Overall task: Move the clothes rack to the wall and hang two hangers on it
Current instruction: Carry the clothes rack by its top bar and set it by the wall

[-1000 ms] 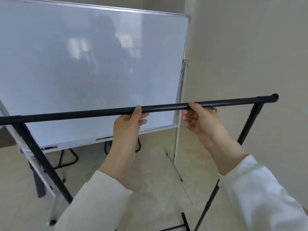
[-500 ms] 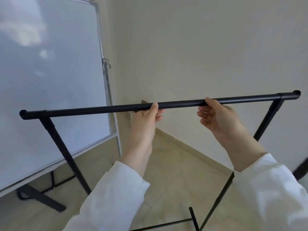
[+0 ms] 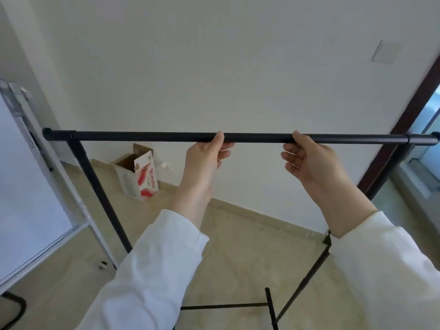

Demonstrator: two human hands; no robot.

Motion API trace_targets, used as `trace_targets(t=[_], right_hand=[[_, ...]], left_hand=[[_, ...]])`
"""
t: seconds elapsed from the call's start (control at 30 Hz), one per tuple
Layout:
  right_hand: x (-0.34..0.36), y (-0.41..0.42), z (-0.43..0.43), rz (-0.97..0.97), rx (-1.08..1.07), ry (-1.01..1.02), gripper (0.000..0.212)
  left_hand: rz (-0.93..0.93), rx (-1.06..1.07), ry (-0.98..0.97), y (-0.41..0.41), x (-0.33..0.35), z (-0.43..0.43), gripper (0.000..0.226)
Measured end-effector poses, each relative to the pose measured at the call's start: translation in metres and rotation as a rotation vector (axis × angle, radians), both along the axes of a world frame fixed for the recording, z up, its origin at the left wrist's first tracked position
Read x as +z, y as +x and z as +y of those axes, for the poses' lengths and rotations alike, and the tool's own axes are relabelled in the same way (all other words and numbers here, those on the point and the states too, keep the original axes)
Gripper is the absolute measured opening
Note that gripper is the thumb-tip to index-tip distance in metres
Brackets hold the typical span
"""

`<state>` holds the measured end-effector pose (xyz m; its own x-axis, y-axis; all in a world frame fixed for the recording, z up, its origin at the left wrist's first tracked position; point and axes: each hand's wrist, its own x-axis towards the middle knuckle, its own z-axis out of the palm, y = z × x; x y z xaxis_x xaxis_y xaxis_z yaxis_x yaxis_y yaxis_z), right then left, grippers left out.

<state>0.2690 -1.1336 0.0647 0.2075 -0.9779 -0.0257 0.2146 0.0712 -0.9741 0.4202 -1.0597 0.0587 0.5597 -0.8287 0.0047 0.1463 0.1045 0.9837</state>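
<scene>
head-worn view, close, angled down, facing the wall (image 3: pixel 214 55)

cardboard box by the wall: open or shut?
Open. The cardboard box stands on the floor by the wall with its top flaps up and the dark inside showing. Contents: cannot tell.

The clothes rack (image 3: pixel 152 136) is showing matt black metal tubing, while below it the floor (image 3: pixel 238 253) is looking like smooth beige tile, the box (image 3: pixel 140 172) printed cardboard, the sleeves (image 3: pixel 157 265) soft white cloth.
</scene>
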Motion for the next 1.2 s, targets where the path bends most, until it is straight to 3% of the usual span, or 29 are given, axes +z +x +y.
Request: trace_targets(t=[0.63, 1.2], right_hand=[[-0.01, 0.007, -0.184, -0.037, -0.173, 0.037, 0.016], [-0.018, 0.084, -0.299, -0.027, -0.394, 0.064, 0.016]], left_hand=[[-0.072, -0.192, 0.05, 0.022, -0.003, -0.215, 0.019], [-0.007, -0.377, 0.026, 0.103, -0.016, -0.36, 0.017]])
